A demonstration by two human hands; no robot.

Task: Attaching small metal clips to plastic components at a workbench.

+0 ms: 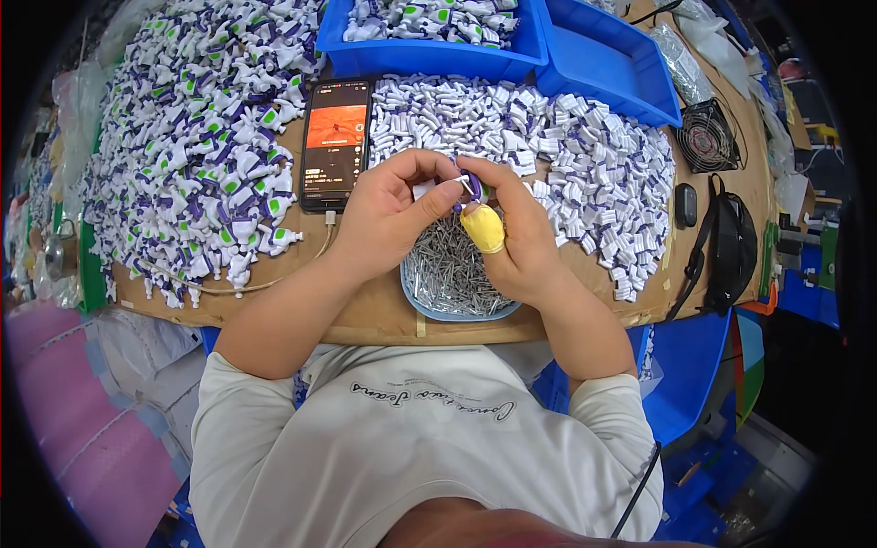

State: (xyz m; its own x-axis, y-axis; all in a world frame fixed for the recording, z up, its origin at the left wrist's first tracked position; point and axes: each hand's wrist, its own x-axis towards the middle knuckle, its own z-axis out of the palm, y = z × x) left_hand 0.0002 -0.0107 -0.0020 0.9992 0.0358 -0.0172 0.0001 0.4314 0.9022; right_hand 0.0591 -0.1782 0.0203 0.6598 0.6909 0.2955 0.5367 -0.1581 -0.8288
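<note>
Above a light blue bowl (pixel 466 316) full of thin metal pins (pixel 454 272), my two hands meet. My right hand (pixel 523 233) pinches a small purple-and-white plastic part (pixel 474 188); a yellow cover (pixel 484 228) wraps its thumb. From the left, my left hand (pixel 388 208) comes in with thumb and forefinger pressed together at the same part. Its fingers hide most of what lies between them. Just beyond the hands lies a heap of small white-and-purple pieces (pixel 438 114), and more striped white pieces (pixel 607 173) spread to the right.
Assembled white, purple and green toy figures (pixel 201 137) cover the left side. A phone (pixel 335 146) with a cable lies beside them. At the back stand a blue bin of figures (pixel 438 60) and another blue bin (pixel 607 59). A small fan (pixel 708 135) and black pouch (pixel 733 247) lie right.
</note>
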